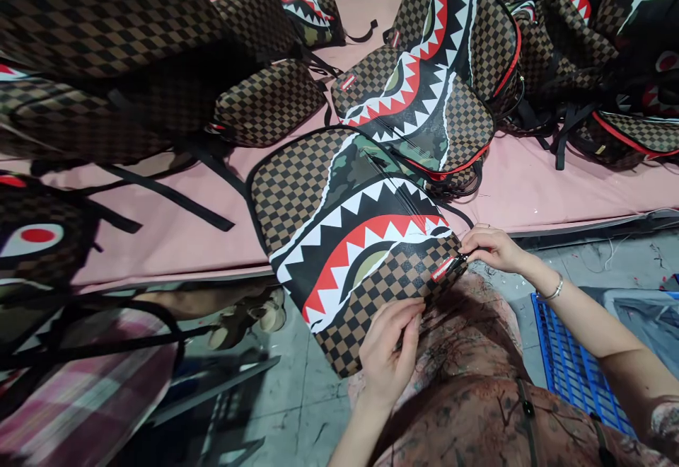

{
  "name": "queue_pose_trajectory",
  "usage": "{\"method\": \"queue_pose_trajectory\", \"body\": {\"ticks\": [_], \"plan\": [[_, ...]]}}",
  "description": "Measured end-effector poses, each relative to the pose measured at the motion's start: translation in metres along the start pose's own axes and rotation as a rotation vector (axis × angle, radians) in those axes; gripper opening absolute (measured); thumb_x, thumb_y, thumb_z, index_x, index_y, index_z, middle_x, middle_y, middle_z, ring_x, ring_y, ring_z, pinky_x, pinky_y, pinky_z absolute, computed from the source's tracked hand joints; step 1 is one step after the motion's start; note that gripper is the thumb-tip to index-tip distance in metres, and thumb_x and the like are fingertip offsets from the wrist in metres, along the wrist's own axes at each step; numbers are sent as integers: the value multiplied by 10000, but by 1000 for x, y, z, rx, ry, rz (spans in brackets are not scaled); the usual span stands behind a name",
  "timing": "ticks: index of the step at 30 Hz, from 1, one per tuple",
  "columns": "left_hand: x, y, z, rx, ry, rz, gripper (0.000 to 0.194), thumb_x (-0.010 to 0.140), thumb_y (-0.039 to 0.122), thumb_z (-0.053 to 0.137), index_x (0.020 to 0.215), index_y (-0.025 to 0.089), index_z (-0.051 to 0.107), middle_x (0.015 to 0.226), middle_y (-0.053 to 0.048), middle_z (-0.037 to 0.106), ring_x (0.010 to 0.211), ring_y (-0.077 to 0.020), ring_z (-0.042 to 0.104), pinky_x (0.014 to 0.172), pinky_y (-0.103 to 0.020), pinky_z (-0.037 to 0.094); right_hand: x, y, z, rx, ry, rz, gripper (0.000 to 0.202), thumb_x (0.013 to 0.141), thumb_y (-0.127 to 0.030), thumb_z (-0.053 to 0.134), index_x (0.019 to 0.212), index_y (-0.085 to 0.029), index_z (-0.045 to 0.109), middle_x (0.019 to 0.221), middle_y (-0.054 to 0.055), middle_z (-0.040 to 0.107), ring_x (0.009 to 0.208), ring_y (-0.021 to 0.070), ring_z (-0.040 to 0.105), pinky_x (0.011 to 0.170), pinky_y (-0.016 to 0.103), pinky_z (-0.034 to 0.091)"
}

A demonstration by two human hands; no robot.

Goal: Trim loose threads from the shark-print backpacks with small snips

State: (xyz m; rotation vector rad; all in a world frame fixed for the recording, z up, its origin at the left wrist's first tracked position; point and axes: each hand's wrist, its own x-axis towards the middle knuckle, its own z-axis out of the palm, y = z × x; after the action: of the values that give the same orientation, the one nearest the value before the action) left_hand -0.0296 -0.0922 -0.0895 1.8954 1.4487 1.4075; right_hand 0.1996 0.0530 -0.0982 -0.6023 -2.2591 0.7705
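A brown checkered backpack (366, 240) with a shark-mouth print lies tilted across the front edge of the pink table, its lower part over my lap. My left hand (390, 347) is closed on the near edge of this backpack, thumb and fingers together. With pinched fingers, my right hand (491, 248) holds a small dark piece at the backpack's right corner, beside a red label; it looks like a zipper end, though the detail is small. Just beyond, another shark-print backpack (424, 106) with red piping touches the first one.
More checkered bags stand on the pink table (530, 184) at the left and right, with black straps hanging over it. A blue basket (567, 361) is on the floor at the right. At the lower left are a plaid-covered seat (106, 382) and a person's sandalled foot (270, 311).
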Motion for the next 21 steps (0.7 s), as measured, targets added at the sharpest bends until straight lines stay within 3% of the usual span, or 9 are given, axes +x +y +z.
{"method": "queue_pose_trajectory", "body": {"ticks": [12, 21], "plan": [[3, 2, 1, -5, 32, 0, 167, 794, 80, 524, 886, 190, 608, 868, -51, 672, 827, -155, 629, 753, -310, 508, 6, -26, 5, -134, -92, 4, 138, 856, -301, 535, 888, -193, 614, 829, 63, 658, 805, 167, 593, 747, 316, 452], [2, 1, 1, -27, 6, 16, 203, 773, 57, 535, 911, 183, 614, 900, -65, 658, 847, -154, 626, 746, -282, 515, 1, -41, 19, -208, -13, 17, 150, 862, -298, 526, 921, -198, 620, 847, 71, 656, 817, 170, 592, 735, 319, 451]]}}
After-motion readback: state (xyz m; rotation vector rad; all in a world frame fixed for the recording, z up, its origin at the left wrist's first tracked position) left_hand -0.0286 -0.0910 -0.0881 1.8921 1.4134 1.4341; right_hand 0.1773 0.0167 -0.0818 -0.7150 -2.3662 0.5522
